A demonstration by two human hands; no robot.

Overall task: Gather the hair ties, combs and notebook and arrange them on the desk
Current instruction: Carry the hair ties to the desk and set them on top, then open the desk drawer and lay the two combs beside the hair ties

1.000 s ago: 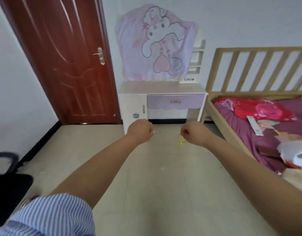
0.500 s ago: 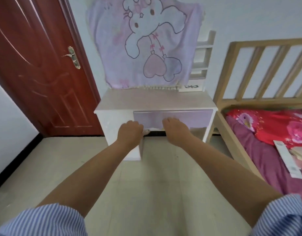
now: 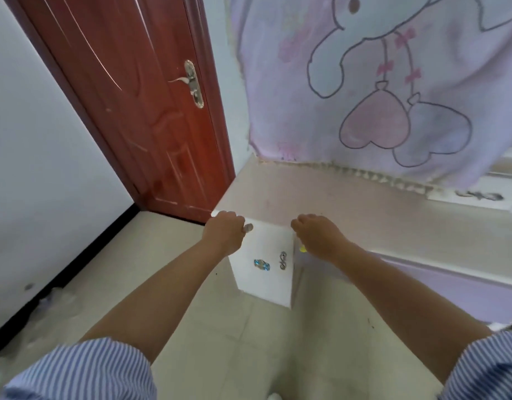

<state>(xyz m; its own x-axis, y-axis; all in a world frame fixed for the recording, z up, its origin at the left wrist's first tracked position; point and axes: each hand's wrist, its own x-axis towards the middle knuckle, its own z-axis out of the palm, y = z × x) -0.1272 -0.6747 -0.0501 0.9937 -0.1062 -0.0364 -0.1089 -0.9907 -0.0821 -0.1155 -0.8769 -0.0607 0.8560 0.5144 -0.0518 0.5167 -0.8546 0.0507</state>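
My left hand (image 3: 224, 233) is closed at the front left corner of the pale desk (image 3: 364, 203), and a small greyish hair tie (image 3: 248, 227) pokes out of its fist. My right hand (image 3: 318, 235) is also closed, just over the desk's front edge. A bit of yellow hair tie (image 3: 302, 249) hangs below its fingers. Both fists hover at the height of the desk top. Combs and the notebook are out of sight.
A lilac cartoon-rabbit cloth (image 3: 379, 82) hangs over the desk's back. A red-brown door (image 3: 139, 105) stands to the left. The white cabinet door (image 3: 263, 261) below the desk corner bears a sticker and a metal handle. Beige tiled floor lies underfoot.
I have walked up to the desk; it went from far across the room to right under my hands. Both fists stay closed on the hair ties and now reach its front edge.
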